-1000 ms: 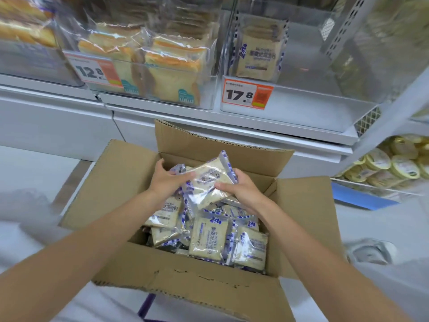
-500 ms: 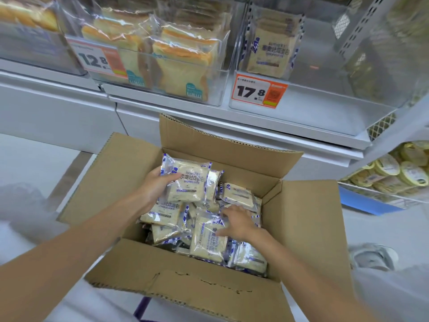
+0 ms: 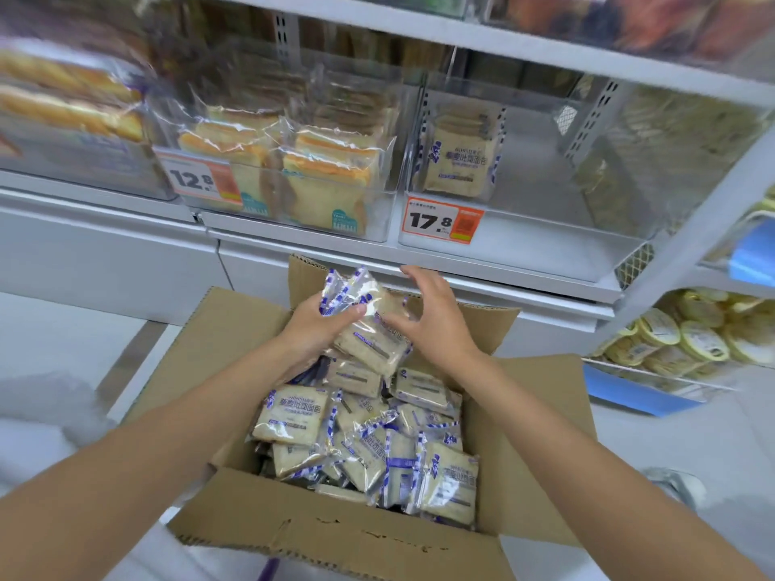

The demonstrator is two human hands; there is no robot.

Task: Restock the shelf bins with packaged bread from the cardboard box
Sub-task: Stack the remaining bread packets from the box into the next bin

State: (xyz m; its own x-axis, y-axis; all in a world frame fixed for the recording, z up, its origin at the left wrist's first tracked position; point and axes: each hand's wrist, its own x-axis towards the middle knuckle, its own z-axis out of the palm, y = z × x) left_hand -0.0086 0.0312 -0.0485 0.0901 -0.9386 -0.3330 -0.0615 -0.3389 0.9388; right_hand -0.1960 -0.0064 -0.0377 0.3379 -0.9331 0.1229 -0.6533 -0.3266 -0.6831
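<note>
Head view: we see crinkly clear-wrapped packs point(image 3: 369, 329) above a corrugated box point(image 3: 327, 534); left hand point(image 3: 312, 329) fingers clasp them, right hand point(image 3: 436, 318) fingers spread wide

Both arms are bare from the edge of view down to the fingers, with no sleeve showing on either forearm. The left hand point(image 3: 312, 329) and the right hand point(image 3: 436, 318) wear no gloves, and no ring, watch or band shows at the wrists behind them. The fingers point(image 3: 419, 273) are slim with short, plain nails. Nothing worn on the body can be made out clearly.
</note>
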